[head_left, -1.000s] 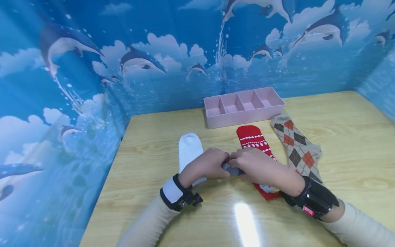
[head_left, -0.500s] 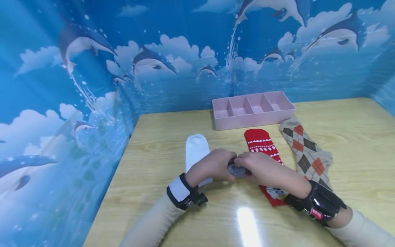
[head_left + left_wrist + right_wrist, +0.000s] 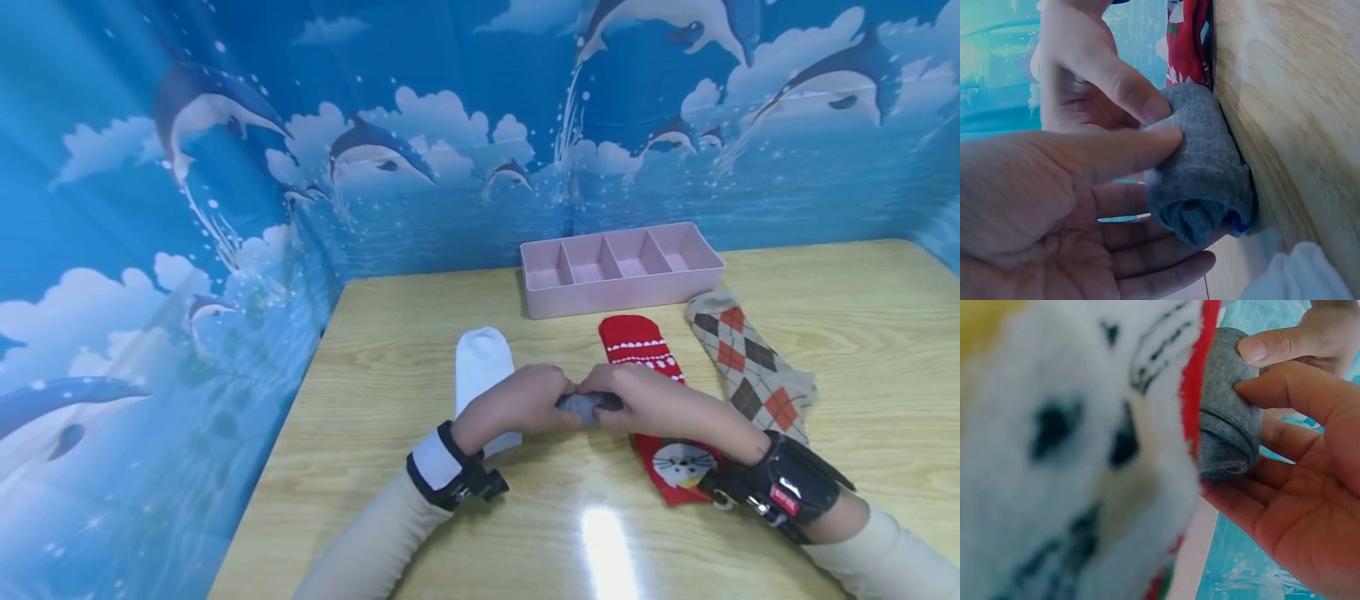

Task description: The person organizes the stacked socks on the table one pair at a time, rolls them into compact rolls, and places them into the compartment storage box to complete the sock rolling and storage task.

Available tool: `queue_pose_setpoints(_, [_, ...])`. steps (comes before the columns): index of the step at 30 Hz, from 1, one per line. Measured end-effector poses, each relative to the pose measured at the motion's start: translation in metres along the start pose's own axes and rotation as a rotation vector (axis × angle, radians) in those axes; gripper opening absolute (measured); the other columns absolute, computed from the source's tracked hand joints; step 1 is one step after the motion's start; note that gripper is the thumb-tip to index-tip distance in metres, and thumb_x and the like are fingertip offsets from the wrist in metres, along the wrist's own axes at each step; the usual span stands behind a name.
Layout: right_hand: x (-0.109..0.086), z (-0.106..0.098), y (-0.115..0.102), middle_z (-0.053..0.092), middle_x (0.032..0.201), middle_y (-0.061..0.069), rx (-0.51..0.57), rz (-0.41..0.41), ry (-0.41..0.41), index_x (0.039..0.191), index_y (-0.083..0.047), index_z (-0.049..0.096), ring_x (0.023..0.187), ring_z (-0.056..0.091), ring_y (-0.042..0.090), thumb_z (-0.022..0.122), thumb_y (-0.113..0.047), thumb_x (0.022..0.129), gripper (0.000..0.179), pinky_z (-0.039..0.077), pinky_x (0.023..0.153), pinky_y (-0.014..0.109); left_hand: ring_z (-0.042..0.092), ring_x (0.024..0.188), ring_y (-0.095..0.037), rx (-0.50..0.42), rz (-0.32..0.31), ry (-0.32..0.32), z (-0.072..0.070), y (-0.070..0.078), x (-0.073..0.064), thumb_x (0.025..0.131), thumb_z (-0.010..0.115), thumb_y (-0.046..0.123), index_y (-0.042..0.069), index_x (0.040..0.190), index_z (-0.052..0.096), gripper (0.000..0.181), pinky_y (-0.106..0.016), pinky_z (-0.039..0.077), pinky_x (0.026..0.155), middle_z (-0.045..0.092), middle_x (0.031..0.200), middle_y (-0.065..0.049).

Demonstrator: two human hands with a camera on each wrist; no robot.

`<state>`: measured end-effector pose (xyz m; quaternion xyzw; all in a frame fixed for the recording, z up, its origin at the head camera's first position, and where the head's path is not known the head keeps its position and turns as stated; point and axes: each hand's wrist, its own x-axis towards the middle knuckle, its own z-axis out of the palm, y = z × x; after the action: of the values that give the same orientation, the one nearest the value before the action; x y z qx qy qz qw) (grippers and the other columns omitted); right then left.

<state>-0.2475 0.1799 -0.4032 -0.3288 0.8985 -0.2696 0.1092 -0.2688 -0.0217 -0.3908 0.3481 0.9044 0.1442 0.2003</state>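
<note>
A grey sock (image 3: pixel 1200 150), rolled into a short bundle, is between my two hands low over the table in the head view. My left hand (image 3: pixel 525 397) holds its left end, thumb on one side and fingers behind, as the left wrist view shows. My right hand (image 3: pixel 643 402) grips the other end, its thumb pressing the grey knit in the right wrist view. Partly behind my left hand lies a white sock (image 3: pixel 483 358). Under my right hand and forearm is a red patterned sock (image 3: pixel 678 467) with a white animal face.
A pink box (image 3: pixel 626 292) with several compartments stands at the back of the wooden table (image 3: pixel 390 333). An argyle sock (image 3: pixel 750 358) lies flat to the right, its toe near the box. A blue dolphin-print curtain (image 3: pixel 420 208) hangs behind the table.
Both hands stay together on the grey sock while their fingers shift on it. My right hand's wrist has moved slightly, showing more of the red sock's animal face. The head view has shifted a little.
</note>
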Motion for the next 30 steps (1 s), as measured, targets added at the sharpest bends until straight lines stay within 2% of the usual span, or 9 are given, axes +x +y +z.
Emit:
queue_pose_setpoints(4, [-0.001,-0.001,0.000,0.061,0.110,0.002,-0.027,0.020,-0.010,0.126,-0.002,0.070,0.089,0.054,0.010,0.072,-0.011,0.090,0.037,0.049,0.073,0.022,0.057,0.082,-0.008,0.030,-0.025,0.005,-0.002,0.002,-0.001,0.099,0.067,0.028,0.009,0.118,0.068,0.027,-0.021,0.045,0.072,0.068,0.097,0.002])
queue_pose_setpoints(9, [-0.001,0.001,-0.006,0.062,0.105,0.002,-0.087,0.026,0.029,0.122,-0.004,0.073,0.092,0.056,0.012,0.074,-0.005,0.090,0.032,0.053,0.078,0.027,0.064,0.095,-0.009,0.014,-0.036,0.033,-0.003,0.003,-0.002,0.098,0.068,0.028,0.008,0.126,0.062,0.035,-0.022,0.052,0.082,0.071,0.114,-0.003])
queue_pose_setpoints(13, [0.000,0.002,-0.008,0.068,0.103,0.000,-0.051,0.080,0.104,0.113,-0.006,0.072,0.094,0.061,0.014,0.078,-0.001,0.086,0.029,0.057,0.084,0.036,0.064,0.093,-0.009,0.014,-0.025,0.040,-0.002,0.003,-0.001,0.097,0.069,0.028,0.009,0.123,0.064,0.033,-0.023,0.052,0.082,0.072,0.110,-0.003])
queue_pose_setpoints(16, [0.001,0.003,-0.008,0.069,0.096,-0.004,-0.030,0.106,0.147,0.103,-0.012,0.068,0.087,0.062,0.011,0.081,-0.002,0.083,0.026,0.057,0.081,0.034,0.065,0.093,-0.010,0.006,-0.018,0.044,-0.001,0.001,0.000,0.097,0.068,0.028,0.010,0.119,0.066,0.028,-0.024,0.052,0.082,0.073,0.108,-0.002])
queue_pose_setpoints(18, [0.000,0.004,-0.008,0.066,0.089,-0.006,-0.065,0.078,0.165,0.096,-0.014,0.066,0.081,0.059,0.009,0.082,-0.002,0.082,0.024,0.055,0.075,0.029,0.066,0.094,-0.010,0.001,-0.019,0.046,-0.001,0.000,0.001,0.098,0.067,0.027,0.010,0.118,0.067,0.026,-0.024,0.053,0.082,0.073,0.108,-0.002])
queue_pose_setpoints(21, [-0.001,0.006,-0.010,0.063,0.089,-0.005,-0.159,0.011,0.208,0.091,-0.014,0.068,0.080,0.059,0.009,0.082,-0.003,0.082,0.020,0.055,0.071,0.026,0.066,0.099,-0.012,0.002,-0.028,0.048,0.001,-0.001,0.002,0.099,0.066,0.026,0.010,0.119,0.068,0.025,-0.024,0.053,0.083,0.072,0.111,-0.002])
queue_pose_setpoints(23, [-0.003,0.006,-0.012,0.063,0.093,-0.002,-0.214,-0.022,0.228,0.091,-0.012,0.070,0.084,0.060,0.011,0.082,-0.003,0.082,0.018,0.056,0.072,0.028,0.065,0.101,-0.013,0.010,-0.040,0.056,0.002,-0.002,0.003,0.100,0.066,0.026,0.010,0.120,0.069,0.026,-0.025,0.053,0.084,0.071,0.112,-0.002])
queue_pose_setpoints(25, [-0.005,0.006,-0.015,0.063,0.098,0.000,-0.251,-0.022,0.231,0.095,-0.012,0.074,0.088,0.061,0.012,0.084,-0.006,0.081,0.018,0.058,0.074,0.030,0.064,0.100,-0.013,0.022,-0.056,0.072,0.002,-0.002,0.003,0.099,0.066,0.028,0.012,0.120,0.070,0.027,-0.025,0.052,0.081,0.071,0.111,-0.001])
queue_pose_setpoints(30, [-0.006,0.004,-0.019,0.065,0.105,0.003,-0.277,0.022,0.180,0.108,-0.009,0.076,0.093,0.062,0.014,0.089,-0.014,0.076,0.035,0.060,0.079,0.034,0.061,0.079,-0.009,0.030,-0.110,0.118,0.002,-0.003,0.002,0.098,0.067,0.034,0.015,0.117,0.072,0.027,-0.023,0.046,0.065,0.071,0.095,0.003])
